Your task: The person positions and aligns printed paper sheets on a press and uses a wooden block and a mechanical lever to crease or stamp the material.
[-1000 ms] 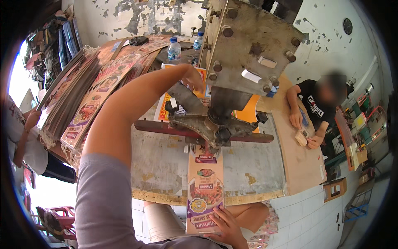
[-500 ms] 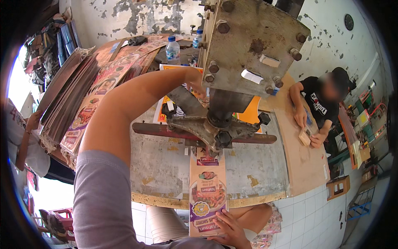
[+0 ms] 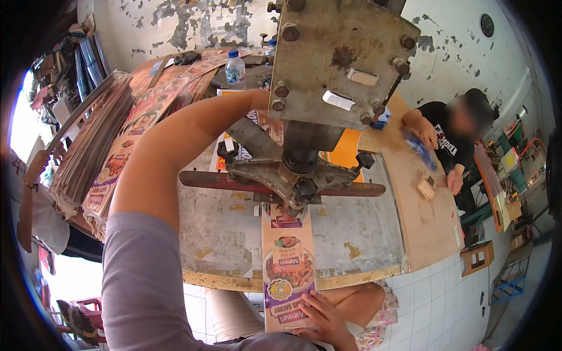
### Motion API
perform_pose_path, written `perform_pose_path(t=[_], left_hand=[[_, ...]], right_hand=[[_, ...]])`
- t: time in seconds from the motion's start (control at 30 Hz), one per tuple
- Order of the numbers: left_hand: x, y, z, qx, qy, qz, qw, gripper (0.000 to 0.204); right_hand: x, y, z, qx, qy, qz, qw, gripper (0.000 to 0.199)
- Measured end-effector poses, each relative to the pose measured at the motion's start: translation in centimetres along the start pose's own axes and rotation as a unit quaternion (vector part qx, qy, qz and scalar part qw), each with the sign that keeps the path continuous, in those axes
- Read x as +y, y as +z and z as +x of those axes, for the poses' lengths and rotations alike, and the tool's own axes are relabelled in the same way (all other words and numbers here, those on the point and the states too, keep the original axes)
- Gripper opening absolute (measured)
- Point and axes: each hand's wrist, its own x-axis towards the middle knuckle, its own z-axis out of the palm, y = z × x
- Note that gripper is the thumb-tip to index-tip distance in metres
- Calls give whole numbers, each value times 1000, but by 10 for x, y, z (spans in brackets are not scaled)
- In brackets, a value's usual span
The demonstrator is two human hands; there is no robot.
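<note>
The worn grey tabletop (image 3: 222,228) ends at a pale yellowish front edge (image 3: 228,282), and open stretches of it lie left and right of the long orange-and-purple printed strip (image 3: 290,248). Room is tighter farther in, where the dark-red metal crossbar (image 3: 351,191) of the bolted grey-brown metal press (image 3: 319,64) spans above the strip. The strip runs from under the press head across the front edge to the person's lap. The right hand (image 3: 322,316) lies at its near end, fingers extended and slightly apart over its right border; whether it pinches from below cannot be told. The left hand (image 3: 266,111) reaches behind the press plate, mostly hidden, so its opening and hold cannot be told.

The strip looks flat, showing a food bowl, a yellow scalloped badge and purple bands.

Yellowish patches mark the tabletop. Tall stacked printed sheets (image 3: 99,146) stand to the left, near a clear blue-capped plastic bottle (image 3: 235,70). At right, a co-worker in a black T-shirt (image 3: 448,131) sits by a small wooden block (image 3: 426,186).
</note>
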Motion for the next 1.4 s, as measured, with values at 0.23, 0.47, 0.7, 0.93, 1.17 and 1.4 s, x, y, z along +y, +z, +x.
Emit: perform_pose_path(t=[0.23, 0.47, 0.7, 0.93, 1.17, 1.4], left_hand=[[-9, 6, 11, 118, 73, 111, 984, 67], [22, -10, -21, 155, -66, 98, 981, 47], [41, -21, -43, 239, -13, 131, 962, 36], [42, -21, -76, 349, 75, 228, 906, 37], [73, -36, -106, 394, 38, 204, 896, 40], [110, -41, -124, 332, -37, 178, 926, 46]], right_hand=[[3, -10, 18, -5, -17, -38, 999, 82], [-3, -12, 38, 6, -19, -71, 997, 82], [5, -9, 51, 18, -18, -79, 997, 82], [12, -2, 71, 22, -19, -114, 993, 79], [22, 0, 90, 22, -31, -143, 989, 76], [27, -1, 92, 32, -37, -131, 990, 75]])
